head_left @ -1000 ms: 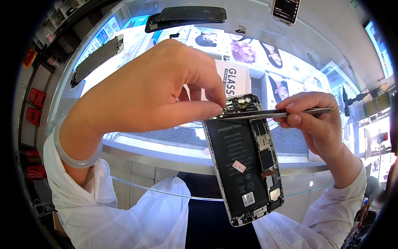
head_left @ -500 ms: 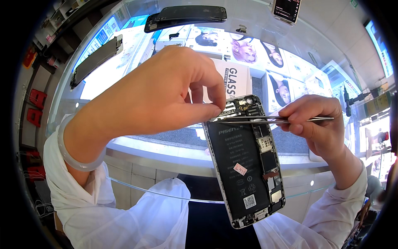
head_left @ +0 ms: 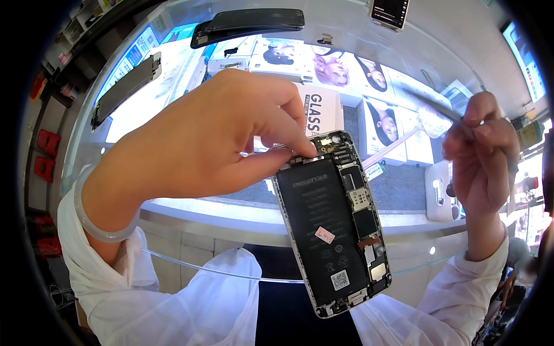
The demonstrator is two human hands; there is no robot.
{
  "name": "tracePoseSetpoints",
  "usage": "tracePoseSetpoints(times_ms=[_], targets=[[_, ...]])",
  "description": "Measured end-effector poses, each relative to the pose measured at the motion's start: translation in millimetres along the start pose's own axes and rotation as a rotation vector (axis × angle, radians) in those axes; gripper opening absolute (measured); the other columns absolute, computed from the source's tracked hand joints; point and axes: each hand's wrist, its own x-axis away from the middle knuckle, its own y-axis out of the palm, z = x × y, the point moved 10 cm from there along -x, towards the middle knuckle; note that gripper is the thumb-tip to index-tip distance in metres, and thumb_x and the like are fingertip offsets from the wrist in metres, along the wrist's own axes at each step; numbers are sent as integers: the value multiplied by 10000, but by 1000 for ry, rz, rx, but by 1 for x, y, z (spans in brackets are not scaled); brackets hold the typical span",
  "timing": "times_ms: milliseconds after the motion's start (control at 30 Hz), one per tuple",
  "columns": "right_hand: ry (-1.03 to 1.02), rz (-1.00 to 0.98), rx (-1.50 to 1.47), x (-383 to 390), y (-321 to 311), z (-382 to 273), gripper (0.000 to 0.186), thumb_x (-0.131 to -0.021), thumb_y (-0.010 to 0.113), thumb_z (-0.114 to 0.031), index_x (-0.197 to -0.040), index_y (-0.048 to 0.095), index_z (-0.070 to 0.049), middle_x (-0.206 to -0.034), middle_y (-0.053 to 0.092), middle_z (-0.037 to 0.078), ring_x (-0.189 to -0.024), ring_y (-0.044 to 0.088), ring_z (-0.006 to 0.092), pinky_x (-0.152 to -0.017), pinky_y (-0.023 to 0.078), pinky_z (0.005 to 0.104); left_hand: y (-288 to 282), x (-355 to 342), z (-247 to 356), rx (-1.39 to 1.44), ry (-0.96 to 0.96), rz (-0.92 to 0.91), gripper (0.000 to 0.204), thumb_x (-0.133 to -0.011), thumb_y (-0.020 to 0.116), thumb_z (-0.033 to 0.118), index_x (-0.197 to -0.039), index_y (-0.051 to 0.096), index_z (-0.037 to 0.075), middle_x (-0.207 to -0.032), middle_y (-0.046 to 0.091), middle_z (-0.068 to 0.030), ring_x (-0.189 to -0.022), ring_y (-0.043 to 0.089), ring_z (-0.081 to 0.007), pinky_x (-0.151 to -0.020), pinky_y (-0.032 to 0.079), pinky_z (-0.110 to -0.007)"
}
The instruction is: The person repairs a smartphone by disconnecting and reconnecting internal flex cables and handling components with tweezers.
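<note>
My left hand (head_left: 225, 138) grips the upper left edge of an opened smartphone (head_left: 369, 222), thumb at the rim and index finger pressing on the parts at its top. The black battery (head_left: 311, 202) is exposed, with a small pink sticker (head_left: 324, 234) on it; the circuit board runs along the phone's right side. The phone tilts, its lower end nearest me. Off to the right, my right hand (head_left: 487, 150) is raised away from the phone, its fingers closed on metal tweezers (head_left: 430, 102) that are blurred by motion and point up to the left.
Under me is a lit glass display counter with a curved front edge (head_left: 219, 270) and boxes inside. A detached phone screen (head_left: 127, 89) lies at the left. A dark phone housing (head_left: 254, 22) sits at the back, a lit phone (head_left: 389, 12) beyond. A white box-like device (head_left: 440, 196) stands at the right.
My right hand has lifted up and right with the tweezers, away from the phone's top. My left index finger now presses where the tweezer tips were.
</note>
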Motion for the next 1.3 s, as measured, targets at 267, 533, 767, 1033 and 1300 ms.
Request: tracePoseSetpoints(times_ms=[267,533,767,1033,1300], targets=[[91,-331,470,14,61,8,292,-779,828,-117,-1030,746,7,-1087,681,205,-963,719,315,-835,607,386,3,0,13,-170,108,3,359,-691,710,-120,-987,778,70,-954,656,-71,-672,612,-159,-578,484,-270],[181,-416,358,20,63,23,339,-770,811,-132,-1077,742,-5,-1221,656,233,-1051,705,344,-860,600,378,2,0,14,-169,117,-7,364,-674,709,-120,-985,777,57,-969,656,-82,-702,620,-168,-585,482,-265],[159,-450,395,22,69,23,413,-786,787,-148,-1147,701,34,-1213,650,244,-1065,692,384,-878,586,421,3,1,14,-186,119,-16,351,-675,713,-114,-981,774,48,-968,658,-85,-701,620,-172,-584,480,-263],[41,-424,470,20,75,15,406,-798,725,-127,-1148,685,76,-1185,647,273,-966,711,375,-811,590,401,3,1,16,-205,129,-2,347,-698,714,-104,-1007,766,44,-981,659,-94,-753,640,-199,-613,499,-274],[88,-402,468,18,73,15,350,-797,728,-89,-1123,706,36,-1137,662,240,-934,716,344,-786,591,378,7,0,21,-247,130,-21,285,-739,734,-47,-1014,753,23,-1024,656,-100,-790,647,-206,-653,515,-292]])
